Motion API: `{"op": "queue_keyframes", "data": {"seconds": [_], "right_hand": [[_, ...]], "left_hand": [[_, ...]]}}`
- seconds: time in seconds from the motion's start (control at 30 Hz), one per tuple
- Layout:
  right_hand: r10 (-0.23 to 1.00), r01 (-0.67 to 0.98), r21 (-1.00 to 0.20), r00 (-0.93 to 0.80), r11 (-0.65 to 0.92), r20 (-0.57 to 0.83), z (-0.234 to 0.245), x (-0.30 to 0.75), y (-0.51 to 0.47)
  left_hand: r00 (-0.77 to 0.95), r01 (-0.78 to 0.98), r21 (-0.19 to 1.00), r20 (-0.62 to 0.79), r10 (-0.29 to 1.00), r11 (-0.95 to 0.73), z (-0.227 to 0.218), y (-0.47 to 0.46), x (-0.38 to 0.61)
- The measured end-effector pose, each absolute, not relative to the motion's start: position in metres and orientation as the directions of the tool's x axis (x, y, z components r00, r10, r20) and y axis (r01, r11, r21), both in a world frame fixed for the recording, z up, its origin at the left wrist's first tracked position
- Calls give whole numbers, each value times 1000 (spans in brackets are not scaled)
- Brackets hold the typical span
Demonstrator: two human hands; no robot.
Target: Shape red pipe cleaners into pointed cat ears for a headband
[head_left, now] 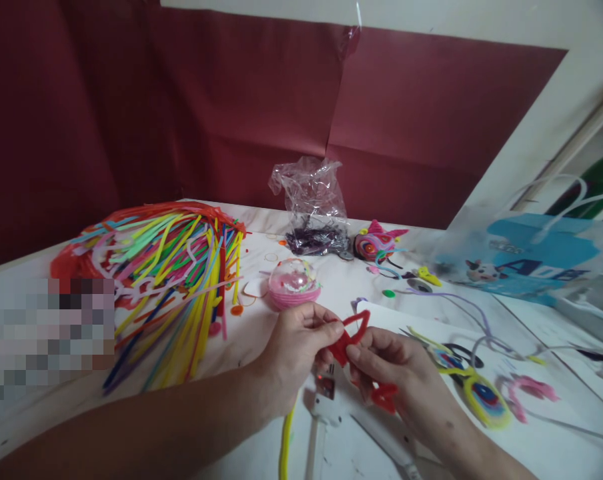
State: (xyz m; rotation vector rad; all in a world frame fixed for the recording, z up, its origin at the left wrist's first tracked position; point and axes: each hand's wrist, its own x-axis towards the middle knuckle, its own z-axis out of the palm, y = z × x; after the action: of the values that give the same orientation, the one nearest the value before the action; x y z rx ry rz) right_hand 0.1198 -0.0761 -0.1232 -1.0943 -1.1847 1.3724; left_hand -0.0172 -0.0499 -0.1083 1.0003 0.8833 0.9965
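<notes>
Both my hands are closed on a bent red pipe cleaner (340, 348) above the front of the table. My left hand (294, 347) pinches its left side between thumb and fingers. Gripping the right side, my right hand (394, 367) has a looped red end showing below its fingers and another loop sticking up above. Part of the piece is hidden by my fingers. Just under my hands lies a white device (326, 408) with a small red light. A yellow pipe cleaner (285, 443) runs down below my left wrist.
Many coloured pipe cleaners (181, 267) spread from a red bag at left. Behind my hands stand a pink-based clear dome (294, 283), a plastic bag (314, 207) and a pink fuzzy figure (379, 241). Yellow-rimmed fuzzy ovals (487, 400) and a carrier bag (531, 257) are at right.
</notes>
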Motion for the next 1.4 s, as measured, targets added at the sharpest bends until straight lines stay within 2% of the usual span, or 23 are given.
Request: {"op": "queue_keyframes", "data": {"seconds": [0.2,0.37,0.63,0.87,1.13,1.4], "right_hand": [[1000,-125,-992,-3,-12,-12,-124,119,-78],[990,-205,-975,-129,-89,-63,-120,118,-78],[982,-182,-976,-168,-117,-86,-118,127,-74],[947,-173,-965,-288,-195,-140,-110,138,-71],[897,-174,-964,-427,-201,-110,-106,141,-69],[904,-106,-972,-400,-210,-152,-109,141,-68]], "left_hand": [[303,-237,949,-133,944,210,-108,-52,-16],[308,-239,951,-120,944,198,-108,-50,-18],[336,-177,968,-109,936,177,-108,-48,-18],[360,-128,984,-68,931,122,-105,-48,-19],[375,-97,990,-55,925,98,-109,-51,-16],[406,-112,989,-39,913,93,-112,-52,-15]]}}
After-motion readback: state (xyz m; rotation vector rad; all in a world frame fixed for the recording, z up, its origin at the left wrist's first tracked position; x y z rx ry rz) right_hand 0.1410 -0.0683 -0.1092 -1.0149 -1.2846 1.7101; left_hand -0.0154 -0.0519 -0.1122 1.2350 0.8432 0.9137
